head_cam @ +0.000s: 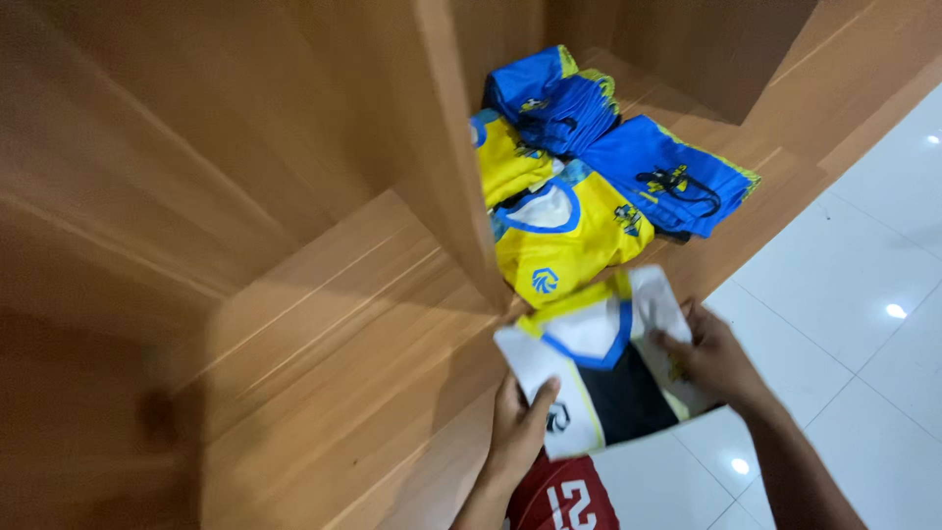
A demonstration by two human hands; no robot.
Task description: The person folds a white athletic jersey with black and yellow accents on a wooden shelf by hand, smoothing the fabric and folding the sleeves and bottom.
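Closest to you, at the bottom edge, a dark red garment with white numerals (561, 501) sits just under your arms. Above it you hold a folded jersey in white, black and yellow with a blue V-neck (601, 368), flat and slightly tilted, at the front edge of the wooden shelf (334, 324). Your left hand (517, 430) grips its lower left corner, thumb on top of the fabric and the other fingers hidden beneath it. Your right hand (714, 358) clasps the right edge, fingers (673, 345) curled over onto the front of the cloth. Both hands are closed on the jersey.

Just beyond the jersey, touching or nearly touching its top edge, lies a folded yellow jersey with a blue-trimmed white collar (564, 236), on the shelf floor right of the upright wooden divider (456, 147). Behind it, a second yellow folded piece (505, 157) rests against the divider. To the right, a folded blue garment with yellow trim and a dark drawstring (672, 177) lies overlapping the yellow one's far corner. Farthest back, a stack of blue folded garments (554, 98) sits deep in the compartment.

On your right, white glossy floor tiles (863, 285) run alongside the shelf.
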